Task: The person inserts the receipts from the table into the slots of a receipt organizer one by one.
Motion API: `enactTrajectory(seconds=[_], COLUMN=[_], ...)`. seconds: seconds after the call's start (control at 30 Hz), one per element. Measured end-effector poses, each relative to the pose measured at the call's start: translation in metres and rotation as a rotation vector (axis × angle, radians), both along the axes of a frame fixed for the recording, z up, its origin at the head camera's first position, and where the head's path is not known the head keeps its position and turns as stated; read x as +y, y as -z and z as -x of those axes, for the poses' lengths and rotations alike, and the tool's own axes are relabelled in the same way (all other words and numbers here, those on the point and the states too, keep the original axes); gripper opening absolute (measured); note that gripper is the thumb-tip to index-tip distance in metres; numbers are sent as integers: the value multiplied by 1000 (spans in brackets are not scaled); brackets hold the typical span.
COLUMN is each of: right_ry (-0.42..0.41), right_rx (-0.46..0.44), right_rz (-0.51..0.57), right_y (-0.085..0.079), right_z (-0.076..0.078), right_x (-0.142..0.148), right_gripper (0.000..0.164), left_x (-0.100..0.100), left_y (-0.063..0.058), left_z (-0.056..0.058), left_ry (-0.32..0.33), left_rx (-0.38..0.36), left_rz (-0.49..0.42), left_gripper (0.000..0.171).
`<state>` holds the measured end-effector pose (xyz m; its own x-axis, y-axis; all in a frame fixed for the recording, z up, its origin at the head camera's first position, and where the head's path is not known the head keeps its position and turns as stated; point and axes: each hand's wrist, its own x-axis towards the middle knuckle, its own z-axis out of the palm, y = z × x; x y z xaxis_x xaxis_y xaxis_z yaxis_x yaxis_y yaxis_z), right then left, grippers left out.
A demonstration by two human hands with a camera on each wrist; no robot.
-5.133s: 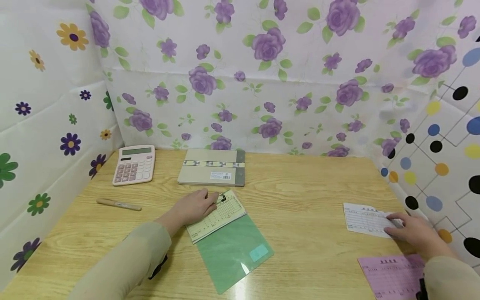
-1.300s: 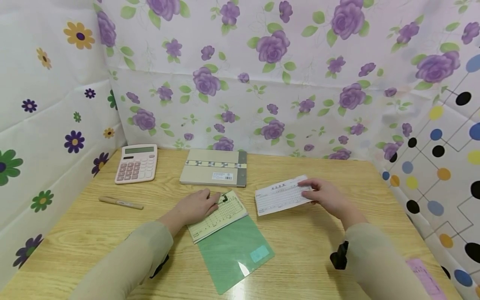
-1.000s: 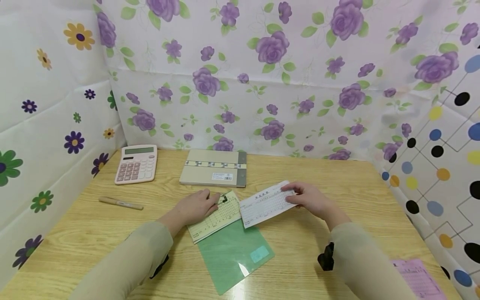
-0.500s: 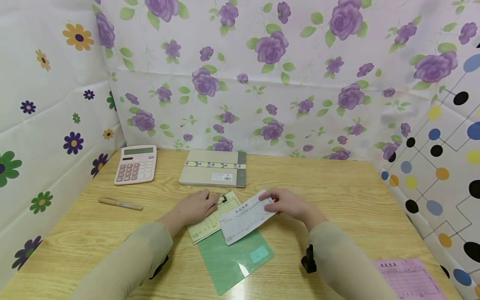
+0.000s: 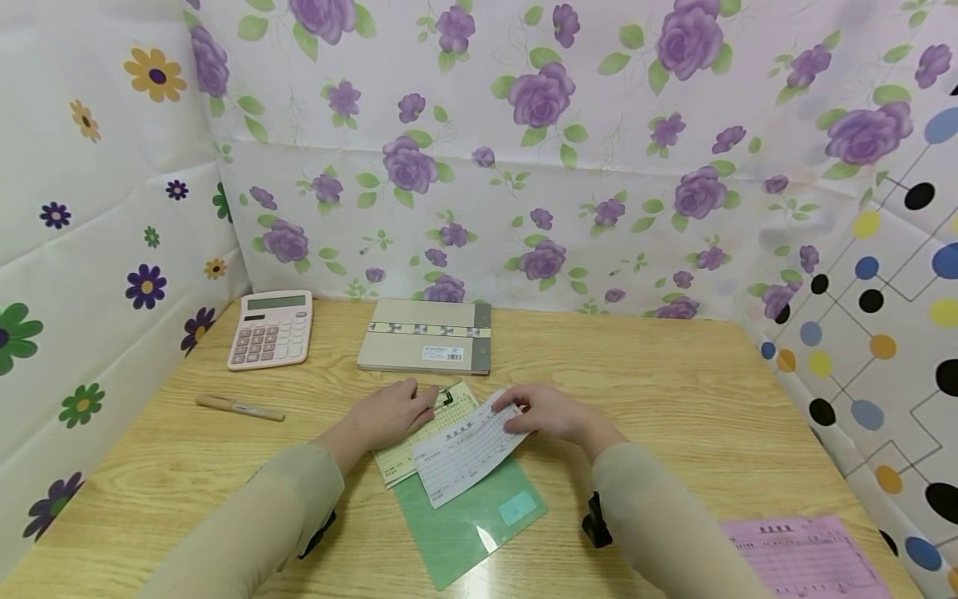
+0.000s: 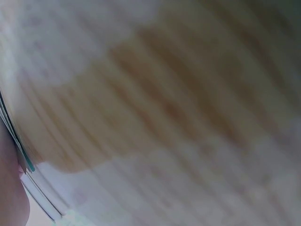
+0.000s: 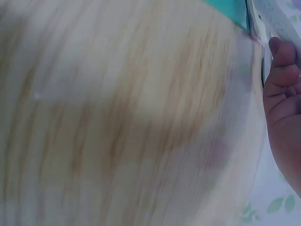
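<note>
We see a wooden table boxed in by flowered walls. Largest item on it is a green clipboard, lying flat and angled in front of the person, with a yellowish form under its black clip at the top end. Behind it, near the back wall, a closed notebook lies flat. A pink calculator sits at the back left, well apart from the hands. A pink form lies at the front right corner, partly cut off by the frame edge. A tan pen lies left of the left arm.

The white slip is tilted over the yellowish form and the top of the green clipboard, overlapping both. Our right hand pinches the slip's upper right edge, fingers curled round it. Our left hand rests on the top end of the clipboard beside the black clip, thumb toward the clip; we cannot tell whether it presses the clip or just lies there, fingers look relaxed and flat.

Left wrist view is blurred wood grain with paper edges at the left. Right wrist view shows blurred table, the green board's corner, and curled fingers at the slip's edge.
</note>
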<state>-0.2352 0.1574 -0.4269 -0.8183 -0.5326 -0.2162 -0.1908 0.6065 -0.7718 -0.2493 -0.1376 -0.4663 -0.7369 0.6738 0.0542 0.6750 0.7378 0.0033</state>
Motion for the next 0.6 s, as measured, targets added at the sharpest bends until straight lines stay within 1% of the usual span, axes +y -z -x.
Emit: enactTrajectory(seconds=[0.17, 0.3, 0.43, 0.6], right_ry=[-32, -45, -40, -13], right_rx=[-13, 9, 28, 36], right_rz=[-12, -33, -36, -47], right_y=[1, 2, 6, 8], right_z=[0, 1, 2, 2], right_x=[-14, -25, -33, -37], right_gripper=[24, 26, 29, 30], left_x=[-1, 0, 0, 1], left_y=[1, -1, -1, -2], left_z=[1, 0, 0, -1], left_ry=[4, -8, -13, -14], left_rx=[12, -7, -16, -5], left_rz=[-6, -17, -22, -13], left_gripper=[46, 46, 46, 45])
